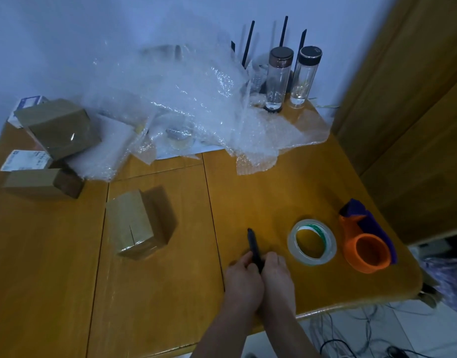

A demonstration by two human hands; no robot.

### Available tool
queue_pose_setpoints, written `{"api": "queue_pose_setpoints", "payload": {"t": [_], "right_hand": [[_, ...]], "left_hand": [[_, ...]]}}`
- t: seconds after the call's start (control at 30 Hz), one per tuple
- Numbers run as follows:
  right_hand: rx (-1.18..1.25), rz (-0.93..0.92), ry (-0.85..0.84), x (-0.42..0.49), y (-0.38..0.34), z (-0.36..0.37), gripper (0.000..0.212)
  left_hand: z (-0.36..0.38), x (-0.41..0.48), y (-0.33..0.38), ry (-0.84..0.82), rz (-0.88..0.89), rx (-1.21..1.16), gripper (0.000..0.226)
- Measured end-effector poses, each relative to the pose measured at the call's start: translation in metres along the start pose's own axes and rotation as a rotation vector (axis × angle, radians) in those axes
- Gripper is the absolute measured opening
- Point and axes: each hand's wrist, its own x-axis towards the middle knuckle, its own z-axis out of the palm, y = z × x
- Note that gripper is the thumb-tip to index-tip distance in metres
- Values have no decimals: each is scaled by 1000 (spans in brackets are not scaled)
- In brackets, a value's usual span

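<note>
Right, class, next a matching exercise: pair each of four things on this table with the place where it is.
Things: 1 black pen; 2 tape roll; 3 orange dispenser; 4 glass bottles.
Places: a at the far edge of the table, by the wall; b gripped by left hand and right hand; c nearest the right edge; d flat between pen and dispenser.
Pairs: 1-b, 2-d, 3-c, 4-a.

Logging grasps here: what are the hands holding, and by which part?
A black pen, gripped at its near end by the left hand and right hand together; the far end sticks out.
</note>
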Motion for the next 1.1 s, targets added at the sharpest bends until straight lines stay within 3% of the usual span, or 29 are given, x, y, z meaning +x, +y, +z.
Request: {"api": "queue_pose_setpoints", "payload": {"t": [0.23,0.37,0.47,0.53,0.6,0.7,0.8,1.1], "right_hand": [[40,70,-5,-2,-8,-14,28],[32,-113,43,-9,-60,-26,35],[215,-190,-191,-14,-117,-18,43],[357,-158,-414,-17,-151,-4,50],[464,-88,-569,-18,-177,9,56],[524,-20,-646,-19,-200,22,60],[531,-6,-643,-23,-205,28,61],[457,96,-592,-66,-176,20,58]], "left_hand": [[-27,-11,4,12,-42,-69,47],[-83,-4,-9,416,24,-195,32],[-136,-2,-15,721,36,-358,37],[-168,0,-16,802,25,-385,47],[-192,4,-14,750,31,-365,58],[-212,10,-8,554,55,-342,62],[-222,9,-6,440,74,-288,58],[-199,-18,-39,379,55,-238,56]]}}
